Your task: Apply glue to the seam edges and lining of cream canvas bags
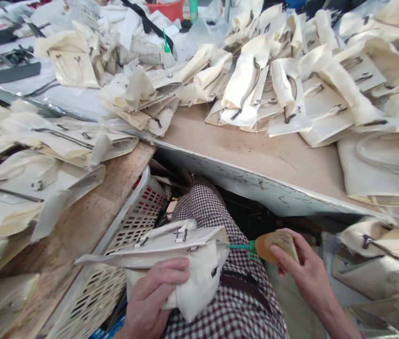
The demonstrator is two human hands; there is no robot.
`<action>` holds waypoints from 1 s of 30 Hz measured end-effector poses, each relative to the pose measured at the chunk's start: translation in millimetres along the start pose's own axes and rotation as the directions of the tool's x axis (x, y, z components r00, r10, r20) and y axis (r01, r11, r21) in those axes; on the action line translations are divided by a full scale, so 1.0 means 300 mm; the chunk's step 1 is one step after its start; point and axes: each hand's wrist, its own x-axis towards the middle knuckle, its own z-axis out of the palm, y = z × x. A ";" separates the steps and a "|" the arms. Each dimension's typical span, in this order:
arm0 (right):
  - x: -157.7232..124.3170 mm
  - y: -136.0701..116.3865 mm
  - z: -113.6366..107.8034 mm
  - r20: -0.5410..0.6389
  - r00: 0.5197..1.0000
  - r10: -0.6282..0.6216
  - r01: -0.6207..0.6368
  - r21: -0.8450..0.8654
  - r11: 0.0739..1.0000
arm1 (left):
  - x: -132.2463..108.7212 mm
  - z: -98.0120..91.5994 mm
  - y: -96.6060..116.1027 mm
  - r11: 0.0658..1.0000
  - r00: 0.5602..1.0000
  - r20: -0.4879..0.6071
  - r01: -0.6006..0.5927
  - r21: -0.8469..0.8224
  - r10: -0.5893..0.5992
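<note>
Across my lap lies a cream handbag piece (199,273) with a handle and dark metal fittings. My left hand (158,292) is closed around its near side, fingers over the top and the thumb hidden. In my right hand (301,259) is a squeeze bottle (270,247) of amber-brown glue-like liquid, held on its side. Its thin green nozzle (240,246) points left, and the tip meets or nearly meets the bag's right edge; contact cannot be told.
Cream bag pieces crowd the worktable (241,146), the wooden board (79,212) at left and the lower right. A white plastic basket (139,207) stands beside my checked apron (202,202). A second green-tipped bottle (167,56) and a red tub (167,9) are farther back.
</note>
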 end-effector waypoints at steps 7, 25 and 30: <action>0.008 -0.014 0.030 -0.072 0.997 0.039 -0.038 0.017 0.999 | -0.017 -0.009 -0.021 0.997 0.997 -0.031 0.066 0.034 -0.065; -0.002 -0.035 -0.144 -0.426 0.905 -0.013 0.264 0.536 0.802 | 0.511 0.248 -0.202 0.983 0.952 -0.268 0.112 -0.144 -0.148; -0.007 -0.065 -0.167 -0.464 0.886 0.003 0.303 0.583 0.754 | 0.471 0.213 -0.175 0.970 0.943 -0.249 -0.187 0.153 0.221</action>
